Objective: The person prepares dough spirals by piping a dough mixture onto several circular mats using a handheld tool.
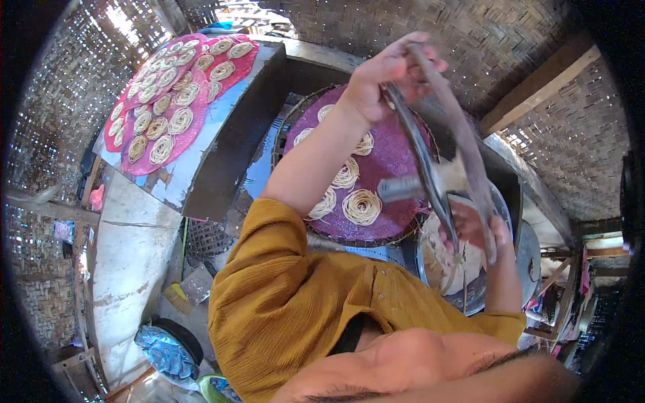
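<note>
My left hand (pixel 386 77) is closed on the upper ends of a hand-held noodle press. The press (pixel 422 161) has two long bars, one dark and one grey-brown, with a metal cylinder (pixel 399 189) and a pale plunger (pixel 451 176) between them. At the bars' lower ends my right hand (pixel 476 232) grips the press, partly hidden by them. Motion blurs the tool somewhat. It hangs over the right edge of a round tray (pixel 398 151) lined with purple mesh, where several coiled noodle nests (pixel 363 206) lie. No strands show clearly at the cylinder.
A wide basin (pixel 500 201) with pale dough or flour stands under my right hand. On a ledge at the far left, red-pink mesh sheets (pixel 168 144) carry many noodle nests. A small brush (pixel 177 299) and a blue-covered container (pixel 168 350) sit lower left. Woven walls surround the space.
</note>
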`<state>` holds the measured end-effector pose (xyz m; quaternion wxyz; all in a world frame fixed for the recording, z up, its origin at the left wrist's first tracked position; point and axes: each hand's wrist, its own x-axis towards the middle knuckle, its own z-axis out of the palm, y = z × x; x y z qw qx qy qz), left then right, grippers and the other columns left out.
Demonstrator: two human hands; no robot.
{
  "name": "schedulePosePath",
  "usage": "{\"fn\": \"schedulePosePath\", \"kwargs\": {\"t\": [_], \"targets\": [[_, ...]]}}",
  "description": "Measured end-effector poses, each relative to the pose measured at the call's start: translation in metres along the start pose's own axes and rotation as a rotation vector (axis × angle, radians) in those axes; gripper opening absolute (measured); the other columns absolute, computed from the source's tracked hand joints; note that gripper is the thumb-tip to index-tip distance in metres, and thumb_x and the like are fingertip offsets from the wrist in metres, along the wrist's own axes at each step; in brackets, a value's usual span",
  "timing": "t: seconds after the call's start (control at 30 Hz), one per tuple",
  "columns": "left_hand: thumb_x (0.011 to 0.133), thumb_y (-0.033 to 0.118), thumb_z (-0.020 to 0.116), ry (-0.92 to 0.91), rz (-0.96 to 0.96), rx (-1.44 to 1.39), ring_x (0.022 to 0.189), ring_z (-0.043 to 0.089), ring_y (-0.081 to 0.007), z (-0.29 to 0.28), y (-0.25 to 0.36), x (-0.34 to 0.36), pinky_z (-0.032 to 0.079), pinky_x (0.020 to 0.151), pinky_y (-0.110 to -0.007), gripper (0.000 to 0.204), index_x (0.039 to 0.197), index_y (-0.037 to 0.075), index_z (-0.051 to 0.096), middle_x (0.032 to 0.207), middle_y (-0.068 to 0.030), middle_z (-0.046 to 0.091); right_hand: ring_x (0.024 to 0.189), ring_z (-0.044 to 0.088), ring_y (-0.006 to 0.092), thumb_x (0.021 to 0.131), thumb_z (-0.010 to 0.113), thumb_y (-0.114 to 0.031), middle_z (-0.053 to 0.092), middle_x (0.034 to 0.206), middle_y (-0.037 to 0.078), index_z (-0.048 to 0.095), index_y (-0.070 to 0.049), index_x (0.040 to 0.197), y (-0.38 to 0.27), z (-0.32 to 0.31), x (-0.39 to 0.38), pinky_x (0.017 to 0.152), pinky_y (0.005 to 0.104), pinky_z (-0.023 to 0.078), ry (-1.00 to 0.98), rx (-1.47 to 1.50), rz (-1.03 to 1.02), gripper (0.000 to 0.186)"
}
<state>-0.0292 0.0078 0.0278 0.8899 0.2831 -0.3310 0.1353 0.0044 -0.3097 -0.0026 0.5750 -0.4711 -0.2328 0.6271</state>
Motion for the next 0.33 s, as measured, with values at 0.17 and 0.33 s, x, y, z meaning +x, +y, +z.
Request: {"fn": "schedulePosePath", "kwargs": {"t": [0.17, 0.33], "targets": [[0.075, 0.06, 0.051, 0.35, -0.033, -0.284, 0.091, 0.054, -0.0296, -0.076, -0.003, -0.015, 0.047, 0.073, -0.042, 0.053, 0.092, 0.01, 0.056, 0.088, -0.0095, 0.057, 0.082, 0.057, 0.0255, 0.069, 0.056, -0.057, 0.056, 0.1, 0.02, 0.034, 0.001, 0.126, -0.008, -0.015, 0.042, 0.071, 0.0334, 0.046, 0.094, -0.141, 0.055, 0.085], [0.076, 0.062, 0.048, 0.192, 0.03, -0.414, 0.083, 0.053, -0.028, -0.115, 0.0, -0.039, 0.046, 0.075, -0.046, 0.052, 0.088, 0.012, 0.058, 0.083, -0.0078, 0.055, 0.083, 0.059, 0.023, 0.074, 0.056, -0.054, 0.058, 0.101, 0.018, 0.041, 0.003, 0.12, -0.015, -0.021, 0.065, 0.076, 0.0331, 0.046, 0.062, -0.295, 0.206, 0.075]]}}
